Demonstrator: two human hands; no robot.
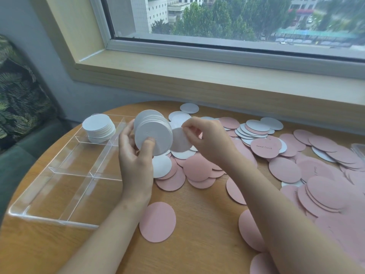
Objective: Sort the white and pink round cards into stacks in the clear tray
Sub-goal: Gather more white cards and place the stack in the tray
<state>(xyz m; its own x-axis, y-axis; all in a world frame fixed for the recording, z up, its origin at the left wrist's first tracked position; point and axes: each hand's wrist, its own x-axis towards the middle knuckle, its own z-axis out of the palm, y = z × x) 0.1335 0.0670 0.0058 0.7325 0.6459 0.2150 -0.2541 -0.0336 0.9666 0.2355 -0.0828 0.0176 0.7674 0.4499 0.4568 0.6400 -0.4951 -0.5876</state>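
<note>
Above the table centre: both hands work just right of the tray, hands well off the wood.
Left hand [136, 155]: curled round a thick white pile [153, 133], thumb across its near face, fingers behind; pile held on edge, tilted toward the camera.
Right hand [205, 139]: pinches one white card [180, 140] by its upper rim; the card sits just beside the pile's right edge, overlapping it slightly.
Step in hand: judged as gathering whites, the single card being added to the held pile.
Next move: calls for sliding the card flush onto the pile's face, edges squared, the left thumb lifting briefly to admit it.
Tray [65, 221]: clear, divided into compartments, left of the hands; one white stack [98, 127] stands in the far compartment; the other compartments show only wood through the plastic.
Loose cards [197, 169]: spread over the table [205, 214] right of the hands, mostly pink, some white mixed in toward the far side; one pink card [157, 222] lies apart near the left forearm.
Progress: early; no pink stack in the tray yet.
Risk: the tilted pile could fan out if the thumb releases too far.
</note>
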